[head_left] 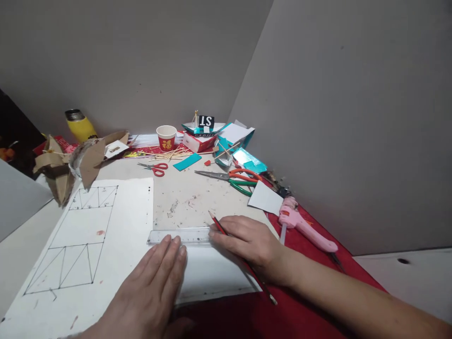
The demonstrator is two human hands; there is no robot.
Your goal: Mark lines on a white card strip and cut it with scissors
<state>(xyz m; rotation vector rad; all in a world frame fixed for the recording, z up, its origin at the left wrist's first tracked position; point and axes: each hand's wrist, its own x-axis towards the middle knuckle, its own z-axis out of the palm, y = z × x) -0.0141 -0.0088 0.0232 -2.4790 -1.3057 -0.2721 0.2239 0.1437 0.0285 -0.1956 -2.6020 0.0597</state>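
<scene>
A clear ruler (192, 236) lies across the far edge of a white sheet of paper (212, 273). Stretched out flat, the fingers of my left hand (148, 287) press on the sheet, with fingertips at the ruler's near edge. My right hand (252, 245) is closed around a red and black pencil (260, 282), its point facing up and away from the paper. The fingertips of that hand also touch the ruler's right part. To the left, a larger sheet (132, 226) carries ruled rectangles with diagonal lines.
Beyond the ruler lie red-handled scissors (160, 168), a teal strip (187, 162) and larger orange-and-green-handled scissors (243, 178). A pink glue gun (307, 226) rests at right on red cloth (339, 287). Thin sticks (173, 154), a paper cup (166, 137) and a yellow bottle (81, 127) stand farther back.
</scene>
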